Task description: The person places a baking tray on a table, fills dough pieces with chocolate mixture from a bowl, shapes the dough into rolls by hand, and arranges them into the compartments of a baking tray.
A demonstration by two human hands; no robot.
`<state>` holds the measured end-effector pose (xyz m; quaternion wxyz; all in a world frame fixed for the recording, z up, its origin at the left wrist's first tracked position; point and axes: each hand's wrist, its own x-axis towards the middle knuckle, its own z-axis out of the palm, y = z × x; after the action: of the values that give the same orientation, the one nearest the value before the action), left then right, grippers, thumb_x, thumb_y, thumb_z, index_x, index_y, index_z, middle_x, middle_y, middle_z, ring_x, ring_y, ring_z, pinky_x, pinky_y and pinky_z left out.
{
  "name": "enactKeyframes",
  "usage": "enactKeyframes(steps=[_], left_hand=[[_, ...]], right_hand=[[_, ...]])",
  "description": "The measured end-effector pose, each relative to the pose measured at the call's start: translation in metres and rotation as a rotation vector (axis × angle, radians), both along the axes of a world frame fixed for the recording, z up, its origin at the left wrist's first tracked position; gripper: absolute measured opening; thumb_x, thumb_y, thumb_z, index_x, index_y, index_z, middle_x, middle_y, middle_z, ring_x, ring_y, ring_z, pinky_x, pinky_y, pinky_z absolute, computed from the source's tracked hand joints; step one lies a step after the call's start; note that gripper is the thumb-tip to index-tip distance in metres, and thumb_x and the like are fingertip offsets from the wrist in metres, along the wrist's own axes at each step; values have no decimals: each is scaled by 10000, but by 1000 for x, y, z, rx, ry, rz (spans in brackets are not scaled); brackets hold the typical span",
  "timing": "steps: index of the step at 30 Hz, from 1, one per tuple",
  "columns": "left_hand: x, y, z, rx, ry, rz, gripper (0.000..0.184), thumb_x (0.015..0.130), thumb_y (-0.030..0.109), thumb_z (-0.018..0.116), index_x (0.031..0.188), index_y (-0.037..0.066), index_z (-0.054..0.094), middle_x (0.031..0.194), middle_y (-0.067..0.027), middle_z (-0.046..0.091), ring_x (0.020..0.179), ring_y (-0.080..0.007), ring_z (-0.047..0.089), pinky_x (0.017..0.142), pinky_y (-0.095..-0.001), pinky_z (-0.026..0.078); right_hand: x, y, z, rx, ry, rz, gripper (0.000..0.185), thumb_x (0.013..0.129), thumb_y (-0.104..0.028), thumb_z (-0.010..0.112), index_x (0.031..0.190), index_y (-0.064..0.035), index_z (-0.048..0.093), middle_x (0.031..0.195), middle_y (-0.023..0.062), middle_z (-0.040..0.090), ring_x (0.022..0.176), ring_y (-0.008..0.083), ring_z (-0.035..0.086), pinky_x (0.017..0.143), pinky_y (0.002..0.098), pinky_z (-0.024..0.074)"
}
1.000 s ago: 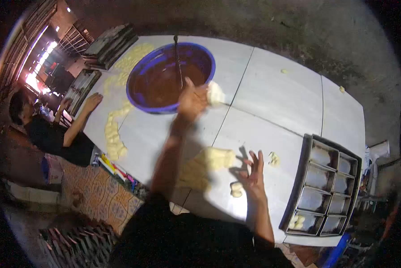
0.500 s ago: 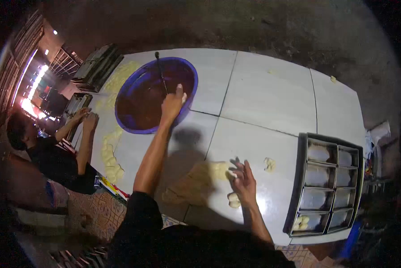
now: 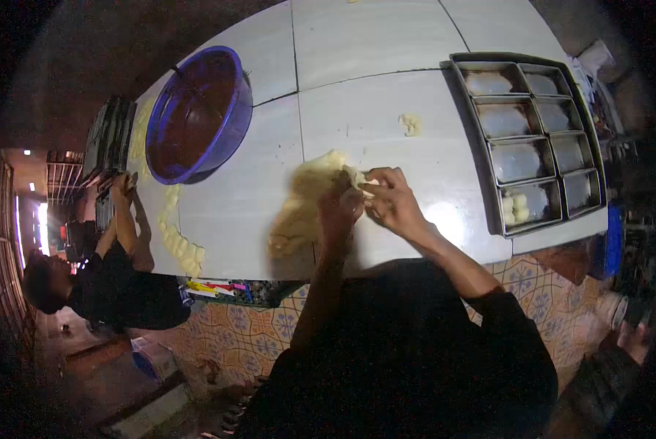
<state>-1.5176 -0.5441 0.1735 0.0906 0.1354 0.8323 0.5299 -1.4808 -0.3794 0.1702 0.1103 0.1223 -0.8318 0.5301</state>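
Both of my hands meet over the near part of the white tiled table, with a small pale piece of dough (image 3: 356,177) between them. My left hand (image 3: 340,208) is closed at the dough's lower left side and lies in shadow. The fingers of my right hand (image 3: 392,199) are bent and pinch the dough from the right. Just left of them a larger stretch of dough (image 3: 302,189) lies flat on the table, partly shaded. Farther back and to the right sits a small loose scrap of dough (image 3: 410,124).
A purple basin (image 3: 244,110) stands at the left. Along the left edge runs a strip of dough pieces (image 3: 174,238). On the right is a metal baking pan with several compartments (image 3: 544,139), dough balls (image 3: 514,207) in one. A co-worker (image 3: 116,282) works at the far left.
My left hand has come back from the basin to the dough. My right hand, spread before, now pinches dough beside it. The view has turned and shifted.
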Motion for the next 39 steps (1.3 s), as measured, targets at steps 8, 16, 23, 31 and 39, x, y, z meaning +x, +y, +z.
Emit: enactKeyframes(steps=[8, 16, 23, 31, 39], left_hand=[[37, 16, -3, 105, 67, 44, 222, 799, 37, 669, 994, -67, 651, 866, -90, 640, 739, -138, 616, 628, -263, 517], [73, 45, 3, 76, -6, 82, 155, 856, 83, 649, 892, -66, 628, 809, -85, 627, 712, -151, 621, 623, -261, 545], [63, 25, -22, 203, 206, -160, 217, 724, 26, 715, 899, 10, 588, 968, -67, 581, 919, -143, 554, 746, -282, 485], [70, 7, -24, 675, -150, 438, 264, 835, 64, 629, 1082, 8, 556, 1021, -95, 601, 1002, -204, 587, 876, -305, 474], [63, -16, -34, 576, -139, 420, 158, 850, 122, 567, 937, 0, 617, 912, -87, 614, 896, -185, 599, 824, -313, 479]], right_hand=[[25, 27, 30, -591, -118, -10, 188, 782, -17, 636, 970, -7, 648, 1131, 129, 561, 1040, 227, 578, 849, 305, 492], [58, 39, 12, -289, -266, 32, 248, 871, -80, 599, 1105, -6, 636, 1029, 108, 599, 903, 157, 564, 754, 272, 455], [52, 54, -3, -537, -890, 426, 358, 925, -167, 551, 1277, -102, 536, 1095, 101, 625, 856, 190, 623, 748, 287, 500], [10, 59, -33, -68, -386, 210, 638, 706, 96, 517, 1332, -9, 446, 1140, 121, 604, 1100, 220, 540, 977, 317, 412], [-66, 91, 4, 444, 135, -254, 425, 778, -57, 548, 1203, -45, 545, 1199, 238, 531, 1137, 394, 477, 986, 450, 397]])
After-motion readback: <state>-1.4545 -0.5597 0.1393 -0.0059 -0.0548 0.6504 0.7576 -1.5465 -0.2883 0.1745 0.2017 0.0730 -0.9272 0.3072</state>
